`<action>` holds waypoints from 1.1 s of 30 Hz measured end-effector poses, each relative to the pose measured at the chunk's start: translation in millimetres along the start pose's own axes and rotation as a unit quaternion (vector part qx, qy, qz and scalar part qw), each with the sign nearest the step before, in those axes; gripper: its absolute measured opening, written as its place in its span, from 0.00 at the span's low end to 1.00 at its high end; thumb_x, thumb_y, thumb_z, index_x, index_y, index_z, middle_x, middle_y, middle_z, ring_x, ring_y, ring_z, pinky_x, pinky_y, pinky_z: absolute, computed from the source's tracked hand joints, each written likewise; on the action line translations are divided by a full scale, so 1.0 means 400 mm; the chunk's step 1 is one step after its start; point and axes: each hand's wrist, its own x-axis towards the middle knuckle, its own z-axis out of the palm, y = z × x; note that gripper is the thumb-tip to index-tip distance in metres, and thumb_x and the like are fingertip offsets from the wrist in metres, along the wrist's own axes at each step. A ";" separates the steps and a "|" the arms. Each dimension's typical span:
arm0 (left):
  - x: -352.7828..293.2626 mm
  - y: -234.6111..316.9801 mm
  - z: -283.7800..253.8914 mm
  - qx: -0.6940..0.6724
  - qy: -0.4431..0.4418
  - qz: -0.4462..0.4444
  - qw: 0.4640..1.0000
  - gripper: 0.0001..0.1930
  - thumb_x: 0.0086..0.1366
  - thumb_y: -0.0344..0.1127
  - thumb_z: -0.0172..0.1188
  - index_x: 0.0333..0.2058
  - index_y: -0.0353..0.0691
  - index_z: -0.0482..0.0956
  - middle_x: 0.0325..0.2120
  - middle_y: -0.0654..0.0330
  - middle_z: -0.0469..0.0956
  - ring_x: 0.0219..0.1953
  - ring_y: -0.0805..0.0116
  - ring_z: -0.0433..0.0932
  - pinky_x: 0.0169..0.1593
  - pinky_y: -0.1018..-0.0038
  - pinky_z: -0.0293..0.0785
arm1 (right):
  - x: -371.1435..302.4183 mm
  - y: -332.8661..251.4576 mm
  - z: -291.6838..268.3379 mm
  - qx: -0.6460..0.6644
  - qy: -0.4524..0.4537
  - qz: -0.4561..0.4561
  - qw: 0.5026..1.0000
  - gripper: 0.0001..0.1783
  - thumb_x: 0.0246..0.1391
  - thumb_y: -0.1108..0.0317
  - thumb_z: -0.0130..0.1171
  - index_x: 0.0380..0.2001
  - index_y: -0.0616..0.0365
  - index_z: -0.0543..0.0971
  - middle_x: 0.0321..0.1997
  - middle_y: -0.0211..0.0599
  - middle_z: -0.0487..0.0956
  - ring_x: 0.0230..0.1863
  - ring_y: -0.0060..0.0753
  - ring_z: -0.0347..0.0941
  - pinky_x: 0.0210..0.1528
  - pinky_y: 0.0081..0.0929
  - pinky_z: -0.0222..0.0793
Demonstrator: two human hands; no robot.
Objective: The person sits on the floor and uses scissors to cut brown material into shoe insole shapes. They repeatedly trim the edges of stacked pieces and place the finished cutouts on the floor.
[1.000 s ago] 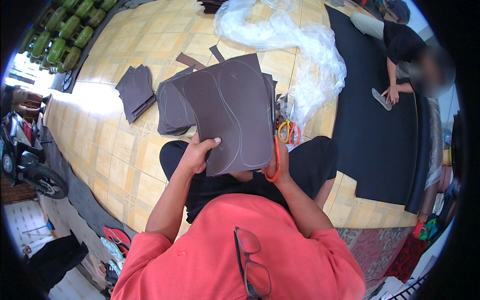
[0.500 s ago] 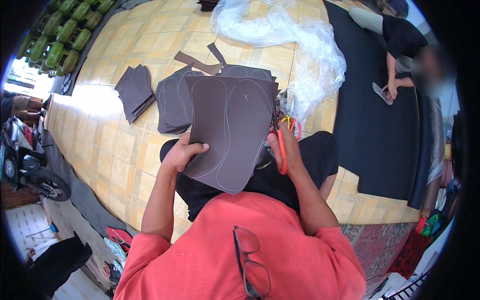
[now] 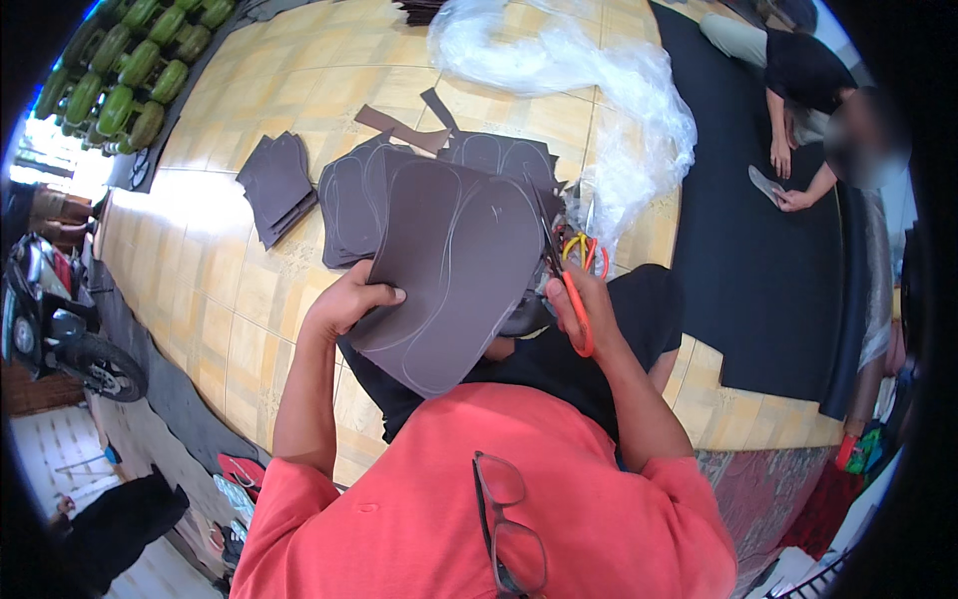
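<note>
A dark brown sheet (image 3: 434, 275) with pale curved outlines drawn on it is held over my lap. My left hand (image 3: 349, 298) grips its left edge, thumb on top and fingers underneath. In my right hand (image 3: 584, 297) is a pair of scissors (image 3: 578, 314) with orange handles. Their blades point away from me and lie along the sheet's right edge, parted at the tips. Beyond the sheet lie a stack of outlined brown pieces (image 3: 344, 200) and another pile (image 3: 504, 153), partly hidden. Yellow- and red-handled tools (image 3: 576, 243) rest just past my right hand.
A smaller brown stack (image 3: 274, 188) lies farther left on the tiled floor (image 3: 235, 309). Brown offcuts (image 3: 394, 128) and crumpled clear plastic (image 3: 624, 110) are farther away. On the right, a person (image 3: 806, 70) works on black sheeting (image 3: 763, 280). A motorcycle (image 3: 95, 364) and green cylinders (image 3: 140, 65) stand left.
The sheet has tilted and shifted slightly left with my left hand. The scissors have turned, so their blades now show along its right edge. The other person's hands have moved apart.
</note>
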 end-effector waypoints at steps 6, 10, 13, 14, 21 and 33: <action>0.003 -0.015 -0.014 0.027 -0.019 -0.018 0.999 0.25 0.50 0.36 0.64 0.48 0.30 0.77 0.36 0.60 0.79 0.42 0.70 0.74 0.50 0.76 0.67 | 0.000 -0.014 -0.017 0.000 -0.016 -0.013 1.000 0.21 0.61 0.58 0.56 0.22 0.63 0.66 0.16 0.38 0.62 0.20 0.28 0.57 0.25 0.31 0.58; 0.022 -0.031 -0.071 0.055 -0.034 -0.029 0.997 0.27 0.48 0.37 0.66 0.47 0.30 0.76 0.36 0.59 0.80 0.41 0.69 0.74 0.49 0.75 0.68 | -0.012 -0.027 -0.048 -0.013 -0.079 0.002 0.997 0.21 0.61 0.57 0.56 0.23 0.64 0.67 0.17 0.39 0.63 0.22 0.29 0.58 0.26 0.32 0.59; 0.026 -0.034 -0.072 0.072 -0.057 -0.036 0.995 0.27 0.48 0.38 0.66 0.47 0.30 0.76 0.36 0.58 0.79 0.42 0.69 0.74 0.48 0.75 0.68 | -0.011 -0.004 -0.043 -0.011 -0.089 0.016 0.996 0.21 0.62 0.57 0.55 0.24 0.64 0.68 0.17 0.39 0.63 0.22 0.29 0.59 0.26 0.31 0.60; 0.027 -0.033 -0.063 0.089 -0.061 -0.033 0.994 0.27 0.48 0.38 0.66 0.47 0.30 0.76 0.36 0.58 0.79 0.42 0.69 0.74 0.48 0.75 0.68 | -0.007 0.008 -0.032 -0.008 -0.076 -0.009 0.997 0.21 0.62 0.56 0.55 0.25 0.64 0.68 0.17 0.39 0.64 0.21 0.29 0.60 0.26 0.31 0.60; 0.020 0.001 -0.045 0.066 -0.089 -0.059 0.992 0.29 0.48 0.37 0.66 0.49 0.29 0.76 0.39 0.56 0.79 0.43 0.69 0.75 0.49 0.75 0.69 | -0.019 0.039 -0.055 0.048 -0.095 0.007 0.994 0.18 0.61 0.58 0.55 0.26 0.62 0.69 0.19 0.37 0.70 0.19 0.32 0.62 0.26 0.28 0.61; 0.133 -0.170 -0.042 -0.499 -0.210 0.102 0.835 0.27 0.71 0.50 0.45 0.56 0.31 0.70 0.49 0.50 0.77 0.49 0.57 0.78 0.55 0.61 0.74 | 0.074 0.076 0.041 0.441 0.064 0.084 0.891 0.19 0.52 0.67 0.54 0.46 0.66 0.72 0.40 0.41 0.78 0.38 0.29 0.76 0.35 0.23 0.74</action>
